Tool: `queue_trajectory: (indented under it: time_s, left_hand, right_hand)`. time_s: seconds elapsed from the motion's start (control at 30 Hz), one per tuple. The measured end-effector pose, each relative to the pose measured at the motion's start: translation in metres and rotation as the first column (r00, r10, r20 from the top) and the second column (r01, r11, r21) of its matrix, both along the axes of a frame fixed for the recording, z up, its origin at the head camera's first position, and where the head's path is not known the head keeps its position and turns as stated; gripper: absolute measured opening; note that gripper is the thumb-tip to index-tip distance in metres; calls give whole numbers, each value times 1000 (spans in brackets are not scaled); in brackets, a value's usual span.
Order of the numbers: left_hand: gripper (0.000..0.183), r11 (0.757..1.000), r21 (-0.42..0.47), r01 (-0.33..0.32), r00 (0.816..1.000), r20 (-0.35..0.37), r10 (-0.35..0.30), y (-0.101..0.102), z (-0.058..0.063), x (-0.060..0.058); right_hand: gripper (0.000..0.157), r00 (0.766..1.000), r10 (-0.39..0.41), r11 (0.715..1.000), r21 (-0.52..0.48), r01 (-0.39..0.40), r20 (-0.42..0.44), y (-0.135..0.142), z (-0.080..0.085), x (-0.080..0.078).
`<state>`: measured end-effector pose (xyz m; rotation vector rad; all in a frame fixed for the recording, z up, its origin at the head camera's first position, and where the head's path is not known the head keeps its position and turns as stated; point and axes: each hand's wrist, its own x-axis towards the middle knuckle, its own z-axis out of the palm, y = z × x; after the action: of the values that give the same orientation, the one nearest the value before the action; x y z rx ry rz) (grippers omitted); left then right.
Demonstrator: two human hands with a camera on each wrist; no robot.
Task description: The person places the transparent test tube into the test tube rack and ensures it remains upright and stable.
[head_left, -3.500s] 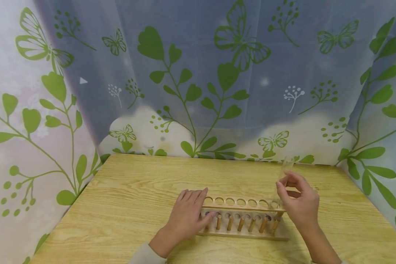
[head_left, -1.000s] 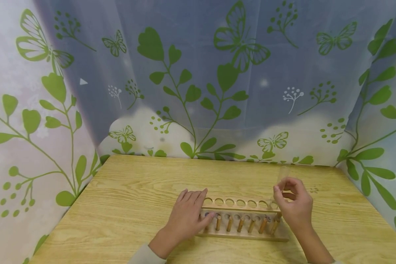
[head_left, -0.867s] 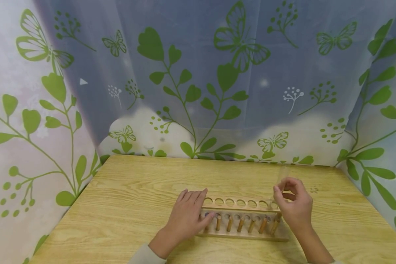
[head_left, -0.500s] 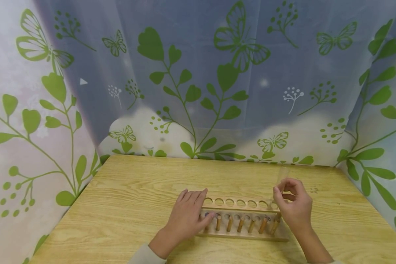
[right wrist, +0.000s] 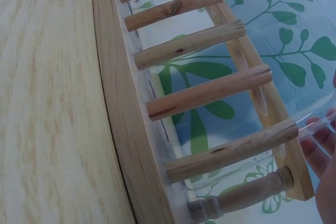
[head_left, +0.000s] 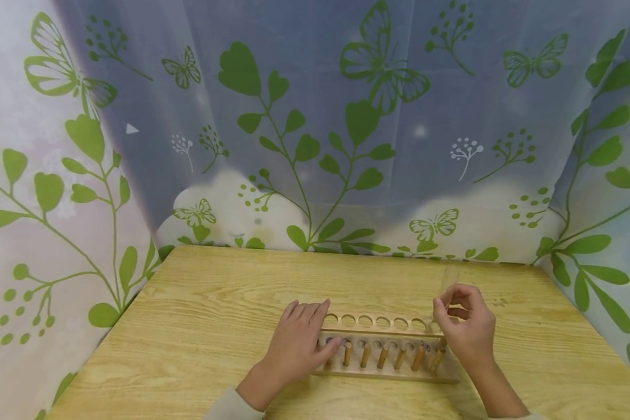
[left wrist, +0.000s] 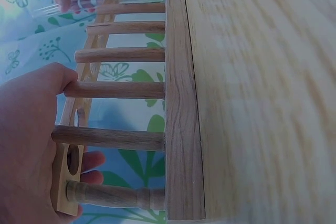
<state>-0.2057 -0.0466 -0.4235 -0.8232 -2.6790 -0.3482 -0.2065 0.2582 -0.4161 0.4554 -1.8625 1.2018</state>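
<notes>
A wooden test tube rack [head_left: 385, 375], with a row of round holes along its top rail and upright pegs below, stands on the table. My left hand [head_left: 296, 338] grips the rail's left end, thumb in front; in the left wrist view its fingertips [left wrist: 93, 167] show behind the rail. At the right end, my right hand [head_left: 469, 324] pinches a clear glass test tube [head_left: 450, 277] between thumb and fingers. The tube leans slightly and its top sticks up above the hand. In the right wrist view, its lower part runs through the end hole, behind the last peg [right wrist: 231, 151].
The wood-grain table [head_left: 215, 291] reaches back to a printed curtain [head_left: 315, 116] with leaves and butterflies. More printed cloth [head_left: 10, 262] hangs at the left side, and also at the right. A small mark [head_left: 499, 302] shows on the tabletop behind the right hand.
Since the oldest frame, my right hand and the test tube have come down and a little left, the tube sinking lower at the end hole. My left hand keeps its place on the rack.
</notes>
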Motion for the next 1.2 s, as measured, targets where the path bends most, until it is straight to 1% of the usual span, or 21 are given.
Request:
queue_trajectory:
  time_s: [0.07,0.17,0.3,0.43,0.6,0.83,0.93,1.1,1.2]
  left_hand:
    - [66,1000,2,0,1000,1,0,0,0,0]
    - [66,1000,7,0,1000,-3,0,0,-1,0]
    - [66,1000,7,2,1000,-18,-1,0,-2,0]
    - [67,1000,-6,0,1000,-22,0,0,-1,-1]
    - [67,1000,-16,0,1000,-14,0,-1,0,0]
    - [67,1000,-19,-1,1000,-11,1,0,1,0]
    - [68,1000,-13,-1,1000,-11,1,0,1,0]
    - [68,1000,-4,1,1000,-9,-1,0,1,1]
    - [68,1000,0,1,1000,-16,-1,0,1,1]
  right_hand:
    - [21,1000,-5,1000,17,5,-9,-1,2,2]
    - [22,1000,12,1000,15,-12,-15,0,0,1]
    - [22,1000,22,1000,2,-22,15,-1,0,2]
    - [23,998,17,1000,-3,-17,58,-2,3,5]
    - [25,998,18,1000,-8,-18,62,-4,6,6]
    - [23,996,25,1000,-6,-24,80,-13,23,17]
    - [23,997,20,1000,11,-21,75,-14,26,19]
    - [24,997,22,1000,19,-24,75,-13,25,18]
    - [27,997,40,999,22,-41,64,-10,20,15]
